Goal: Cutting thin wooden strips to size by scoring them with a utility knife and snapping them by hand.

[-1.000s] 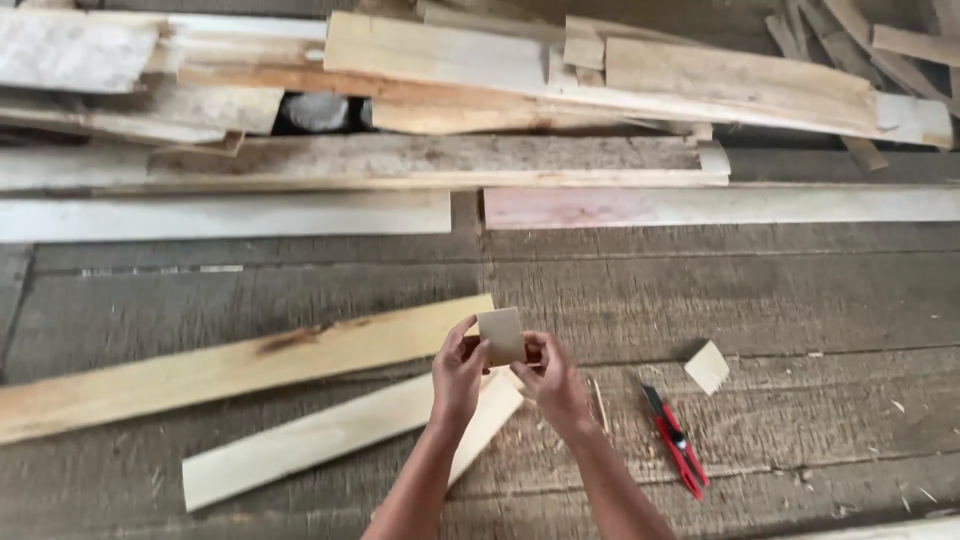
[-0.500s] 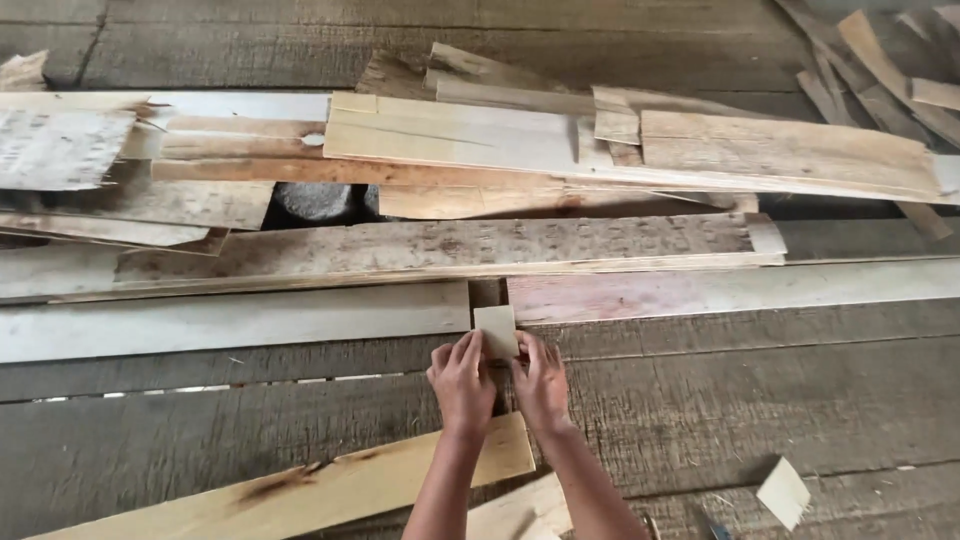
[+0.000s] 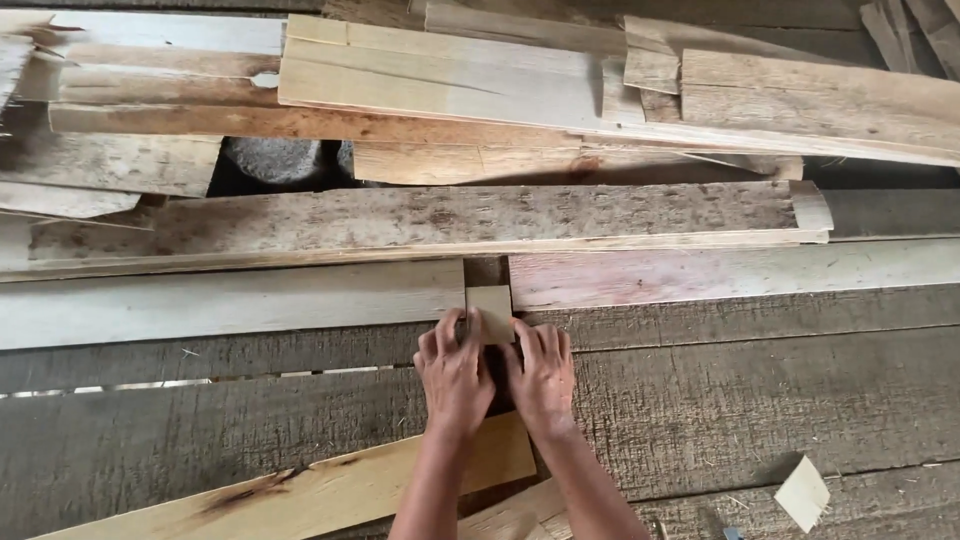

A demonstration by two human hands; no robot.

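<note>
I see my left hand (image 3: pixel 455 370) and right hand (image 3: pixel 541 375) pinching a small wood block (image 3: pixel 490 313) between their fingertips, just beyond them, standing upright on the plank floor (image 3: pixel 750 400).

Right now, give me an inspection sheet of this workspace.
Surface: grey weathered plank floor, gaps between boards.
Job's things: small square wood piece, held at the gap between a whitish board and a pinkish board.
Clutter: heap of loose planks beyond; pale plank near the arms; small wood offcut lower right.
Grip: left hand and right hand both hold the square piece by their fingertips.
Cables: nothing seen.
Surroundings: dark gap with a grey round object under the heap.
</note>
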